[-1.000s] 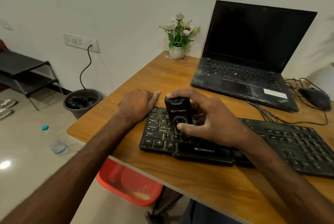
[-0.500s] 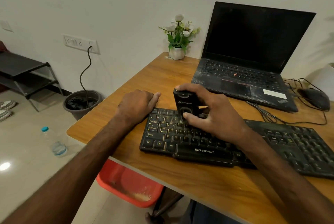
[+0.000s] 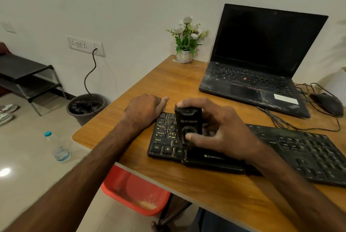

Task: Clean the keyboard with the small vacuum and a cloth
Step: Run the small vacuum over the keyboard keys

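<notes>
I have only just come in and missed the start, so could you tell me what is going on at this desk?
A person is vacuuming a black keyboard on the wooden desk. The right hand grips a small black vacuum upright on the keys near the keyboard's left end. The left hand rests at the far left corner with its fingers curled under. An open laptop with a dark screen sits behind. No cloth is in view.

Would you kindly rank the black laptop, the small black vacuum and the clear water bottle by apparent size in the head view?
1. Black laptop.
2. Small black vacuum and clear water bottle look alike; the bottle is farther off, so unranked.
</notes>
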`<control>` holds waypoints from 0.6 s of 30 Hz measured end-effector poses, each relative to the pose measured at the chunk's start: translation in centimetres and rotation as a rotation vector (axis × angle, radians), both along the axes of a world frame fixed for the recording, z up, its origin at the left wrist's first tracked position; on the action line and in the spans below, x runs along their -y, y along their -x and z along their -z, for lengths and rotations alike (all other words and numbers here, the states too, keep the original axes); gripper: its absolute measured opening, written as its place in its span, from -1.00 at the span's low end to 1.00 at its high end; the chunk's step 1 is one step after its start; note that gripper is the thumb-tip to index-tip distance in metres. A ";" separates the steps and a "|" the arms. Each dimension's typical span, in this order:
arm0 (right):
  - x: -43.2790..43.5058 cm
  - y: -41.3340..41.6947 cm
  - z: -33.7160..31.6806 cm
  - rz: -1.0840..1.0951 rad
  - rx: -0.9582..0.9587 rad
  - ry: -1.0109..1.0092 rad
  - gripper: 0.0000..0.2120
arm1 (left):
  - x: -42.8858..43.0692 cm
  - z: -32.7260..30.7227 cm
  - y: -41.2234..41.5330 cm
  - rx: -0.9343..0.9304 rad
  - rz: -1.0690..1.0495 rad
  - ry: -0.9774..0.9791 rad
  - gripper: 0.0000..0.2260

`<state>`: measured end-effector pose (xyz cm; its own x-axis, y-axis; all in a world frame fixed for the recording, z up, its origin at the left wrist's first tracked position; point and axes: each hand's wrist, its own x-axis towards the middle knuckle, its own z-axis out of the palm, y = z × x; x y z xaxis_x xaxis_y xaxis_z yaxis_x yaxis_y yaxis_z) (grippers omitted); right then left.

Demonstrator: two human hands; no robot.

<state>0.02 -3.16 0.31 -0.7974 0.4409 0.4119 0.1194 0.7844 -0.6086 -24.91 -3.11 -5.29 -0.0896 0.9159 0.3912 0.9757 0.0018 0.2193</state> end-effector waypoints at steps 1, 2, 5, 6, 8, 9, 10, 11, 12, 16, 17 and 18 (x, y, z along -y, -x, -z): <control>0.6 0.0 0.2 -0.050 0.005 0.020 -0.40 | 0.0 0.0 0.0 0.007 0.005 -0.003 -0.52; 0.7 0.0 0.4 -0.056 0.019 -0.010 -0.40 | 0.0 0.0 0.0 0.008 0.006 -0.006 -0.52; -1.1 -0.4 0.5 0.112 0.058 -0.210 -0.40 | -0.1 0.0 0.0 -0.009 0.002 -0.006 -0.53; -1.8 -0.6 0.4 0.175 0.062 -0.261 -0.40 | -0.1 0.1 0.1 -0.007 0.004 -0.006 -0.52; -1.9 -1.0 0.4 0.209 0.023 -0.244 -0.40 | -0.1 0.1 0.1 -0.001 0.006 -0.009 -0.51; -1.3 -1.1 0.6 0.164 -0.004 -0.195 -0.40 | 0.0 0.1 0.1 -0.003 0.006 -0.013 -0.51; -0.5 -1.0 0.9 0.097 -0.028 -0.147 -0.42 | 0.0 0.1 0.1 -0.006 0.004 -0.014 -0.52; 0.4 -0.9 1.2 0.036 -0.048 -0.116 -0.43 | 0.0 0.0 0.0 -0.013 0.002 -0.013 -0.52; 0.8 -0.9 1.4 0.004 -0.059 -0.107 -0.43 | 0.1 0.0 0.0 -0.021 -0.002 -0.013 -0.52; -1.3 -1.0 0.7 0.153 -0.050 -0.182 -0.38 | 0.0 0.1 0.0 -0.031 0.010 -0.022 -0.52; -1.6 -1.1 0.7 0.177 -0.053 -0.185 -0.38 | 0.0 0.1 0.1 -0.024 0.015 -0.024 -0.52; -1.4 -1.2 0.7 0.168 -0.057 -0.171 -0.38 | 0.0 0.1 0.2 -0.016 0.019 -0.026 -0.52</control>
<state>1.22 -1.76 -0.41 -0.6921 0.4851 0.5345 0.2258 0.8488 -0.4781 -25.07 -3.09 -5.44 -0.0660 0.9070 0.4158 0.9789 -0.0220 0.2032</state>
